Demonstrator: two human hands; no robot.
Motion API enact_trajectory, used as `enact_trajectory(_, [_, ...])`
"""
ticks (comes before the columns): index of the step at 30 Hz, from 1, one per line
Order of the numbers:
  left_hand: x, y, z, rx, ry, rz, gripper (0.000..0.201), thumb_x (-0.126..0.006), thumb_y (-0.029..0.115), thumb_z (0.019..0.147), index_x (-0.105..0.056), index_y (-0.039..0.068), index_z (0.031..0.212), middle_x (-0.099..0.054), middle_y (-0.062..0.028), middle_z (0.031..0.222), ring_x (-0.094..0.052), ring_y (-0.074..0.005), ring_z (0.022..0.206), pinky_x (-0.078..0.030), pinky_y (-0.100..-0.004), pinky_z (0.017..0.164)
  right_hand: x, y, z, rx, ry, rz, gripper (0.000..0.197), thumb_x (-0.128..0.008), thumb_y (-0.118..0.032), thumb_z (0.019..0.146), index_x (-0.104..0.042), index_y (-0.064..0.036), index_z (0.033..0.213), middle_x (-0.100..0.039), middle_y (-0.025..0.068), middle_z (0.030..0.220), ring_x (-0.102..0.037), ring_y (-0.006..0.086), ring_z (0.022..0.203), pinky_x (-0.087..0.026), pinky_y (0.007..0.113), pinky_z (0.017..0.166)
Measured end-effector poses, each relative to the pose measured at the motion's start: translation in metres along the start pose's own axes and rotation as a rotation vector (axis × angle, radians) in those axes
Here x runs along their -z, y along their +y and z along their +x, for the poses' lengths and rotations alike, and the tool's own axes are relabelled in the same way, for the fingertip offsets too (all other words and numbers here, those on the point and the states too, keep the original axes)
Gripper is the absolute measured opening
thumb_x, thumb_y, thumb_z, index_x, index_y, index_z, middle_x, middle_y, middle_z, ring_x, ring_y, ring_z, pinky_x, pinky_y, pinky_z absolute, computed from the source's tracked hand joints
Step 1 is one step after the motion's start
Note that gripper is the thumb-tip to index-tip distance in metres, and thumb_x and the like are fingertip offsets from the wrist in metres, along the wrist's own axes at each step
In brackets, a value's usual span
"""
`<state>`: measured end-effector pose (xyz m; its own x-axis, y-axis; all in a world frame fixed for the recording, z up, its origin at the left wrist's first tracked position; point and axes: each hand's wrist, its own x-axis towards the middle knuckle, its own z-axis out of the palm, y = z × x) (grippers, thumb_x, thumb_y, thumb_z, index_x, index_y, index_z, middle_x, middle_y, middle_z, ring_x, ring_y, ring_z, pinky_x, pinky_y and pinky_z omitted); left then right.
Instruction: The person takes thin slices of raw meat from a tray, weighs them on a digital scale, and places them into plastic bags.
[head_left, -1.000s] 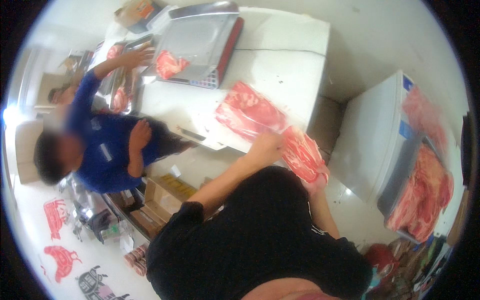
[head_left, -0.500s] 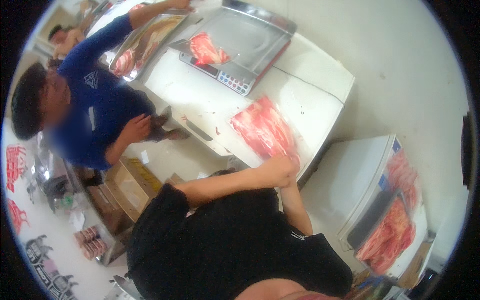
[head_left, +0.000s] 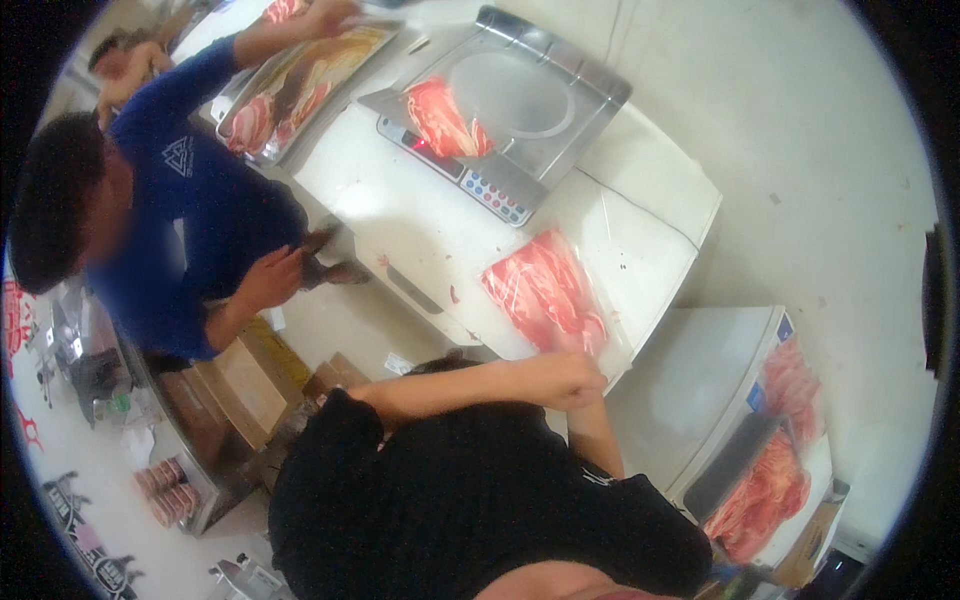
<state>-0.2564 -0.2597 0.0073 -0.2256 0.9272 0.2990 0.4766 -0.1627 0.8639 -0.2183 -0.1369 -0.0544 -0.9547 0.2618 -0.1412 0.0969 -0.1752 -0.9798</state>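
A clear plastic bag of sliced red meat lies flat on the white tabletop. At the bag's near end, my left hand is closed into a fist, pinching what looks like the edge of the plastic. My right hand comes up from below and meets the left one; its fingers are mostly hidden behind it. Beyond the bag stands a metal-topped digital scale with a keypad and a lit red display. A smaller pack of red meat rests on the scale's plate.
A co-worker in a blue shirt stands at the left, one arm over a metal tray of meat. At the right, a white chest stands beside a dark tray of meat. A cable trails from the scale.
The whole view has shifted, so table and bag sit lower in it. My hands stay together at the bag's near end. The scale's display now glows red.
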Motion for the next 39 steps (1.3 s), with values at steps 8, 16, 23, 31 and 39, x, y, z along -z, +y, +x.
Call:
enact_trajectory(8, [0.069,-0.072,-0.023,0.259,0.625,0.452,0.039,-0.058,0.022,0.100,-0.063,0.001,0.132,-0.056,-0.0265,0.140,-0.050,-0.0460,0.133,-0.039,-0.0501,0.114,-0.003,0.003,0.028,-0.028,-0.111,0.422,0.046,-0.055,-0.013,0.104,-0.047,0.0021,0.147,-0.047,0.0200,0.154,-0.049,0.0306,0.138,-0.042,0.044,0.116])
enact_trajectory(16, [0.055,-0.087,-0.025,0.352,0.538,0.566,0.054,-0.063,0.027,0.096,-0.056,0.003,0.144,-0.043,-0.0282,0.156,-0.036,-0.0513,0.146,-0.026,-0.0595,0.121,0.036,-0.008,-0.016,-0.165,0.260,0.566,0.045,-0.059,-0.016,0.105,-0.053,0.0069,0.143,-0.057,0.0195,0.144,-0.056,0.0255,0.130,-0.044,0.038,0.113])
enact_trajectory(23, [0.045,-0.084,-0.017,0.389,0.575,0.597,0.057,-0.070,0.031,0.091,-0.061,0.004,0.140,-0.046,-0.0273,0.154,-0.036,-0.0517,0.145,-0.025,-0.0645,0.119,0.046,-0.031,-0.038,-0.041,0.262,-0.586,0.033,-0.067,-0.014,0.099,-0.069,0.0022,0.128,-0.075,0.0120,0.115,-0.069,0.0169,0.108,-0.052,0.033,0.096])
enact_trajectory(31, [0.062,-0.066,-0.026,0.385,0.688,0.323,0.044,-0.074,0.016,0.088,-0.068,0.006,0.131,-0.055,-0.0205,0.146,-0.043,-0.0434,0.143,-0.035,-0.0516,0.118,0.041,-0.024,-0.042,0.063,0.162,-0.265,0.044,-0.070,-0.012,0.097,-0.062,0.0007,0.138,-0.072,0.0205,0.126,-0.070,0.0237,0.114,-0.052,0.035,0.098])
enact_trajectory(39, [0.077,-0.064,-0.068,0.378,0.925,0.419,0.032,-0.075,0.009,0.087,-0.073,0.005,0.119,-0.067,-0.0151,0.127,-0.053,-0.0379,0.134,-0.044,-0.0464,0.110,0.048,-0.004,-0.059,0.284,0.309,-0.699,0.030,-0.064,0.001,0.093,-0.071,0.0004,0.122,-0.071,0.0160,0.128,-0.066,0.0245,0.121,-0.049,0.038,0.105])
